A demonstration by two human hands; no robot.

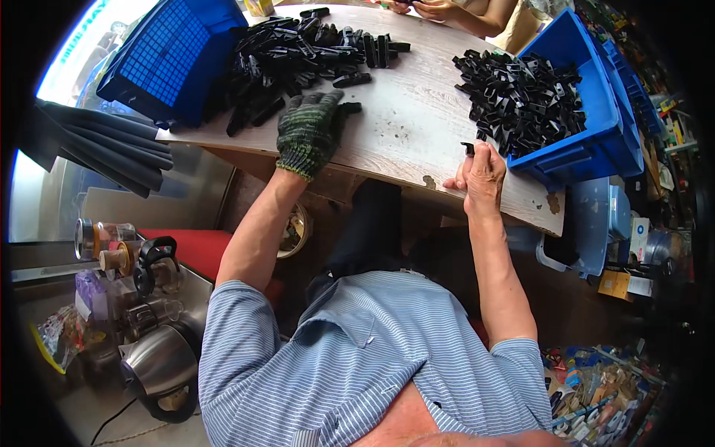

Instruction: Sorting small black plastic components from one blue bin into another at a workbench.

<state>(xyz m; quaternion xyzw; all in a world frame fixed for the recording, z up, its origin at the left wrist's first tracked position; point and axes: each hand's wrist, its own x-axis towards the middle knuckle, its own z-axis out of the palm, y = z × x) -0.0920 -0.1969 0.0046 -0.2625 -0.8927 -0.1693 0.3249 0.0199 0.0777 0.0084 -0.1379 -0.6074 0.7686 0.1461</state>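
My left hand [309,130], in a green knitted glove, lies on the wooden table [406,127] with its fingers closed over a long black plastic piece [348,108] at the edge of a pile of long black pieces [298,56]. My bare right hand [482,175] pinches a small black clip [468,148] between thumb and fingers, just left of a blue bin [596,145] heaped with small black clips [525,97].
A tipped blue crate [167,56] stands at the table's far left. Another person's hands [436,9] work at the far edge. A steel kettle [156,365], jars and cups crowd a counter at my lower left. Boxes and clutter lie on the floor right.
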